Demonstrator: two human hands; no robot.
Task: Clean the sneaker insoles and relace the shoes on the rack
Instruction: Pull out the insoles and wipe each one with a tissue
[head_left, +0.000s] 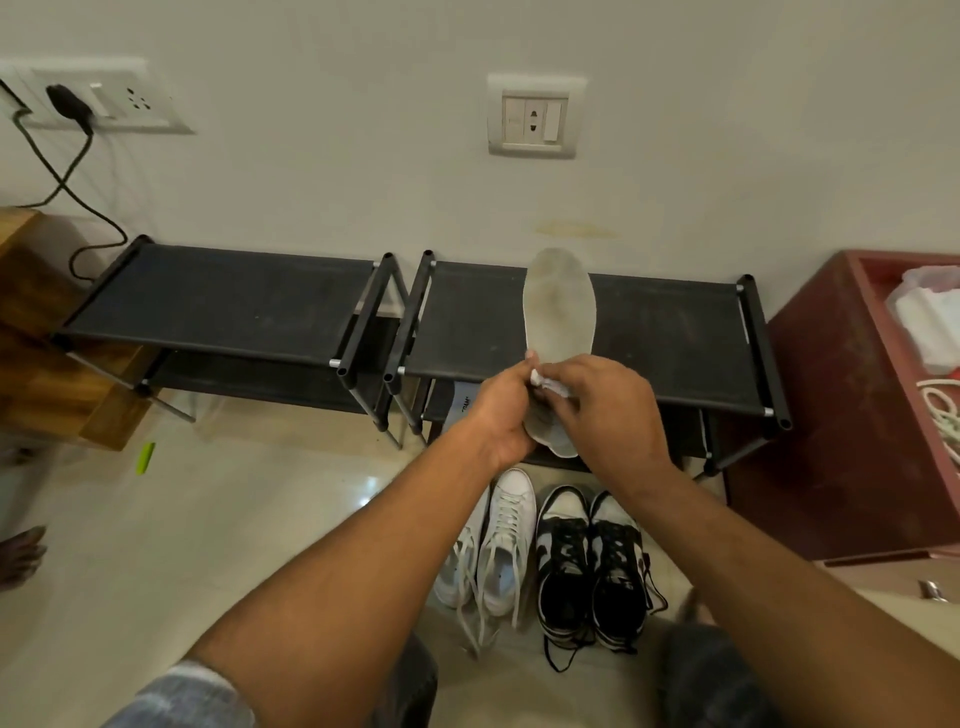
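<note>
A: Left hand (501, 415) and right hand (602, 410) are meeting in front of the rack (675, 332), with sneakers (592, 566) sitting on the floor below.
B: Holding?
A: Left is gripping the lower end of the upright insole (558, 306); right is pinching a white cloth (545, 379) against it.

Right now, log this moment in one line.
left hand: grips worn grey insole | right hand: pinches small white wipe on it | white sneakers, black-and-white sneakers: floor

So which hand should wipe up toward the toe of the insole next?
The right hand: it holds the white wipe against the insole, while the left hand grips the heel end, steadying it.
</note>
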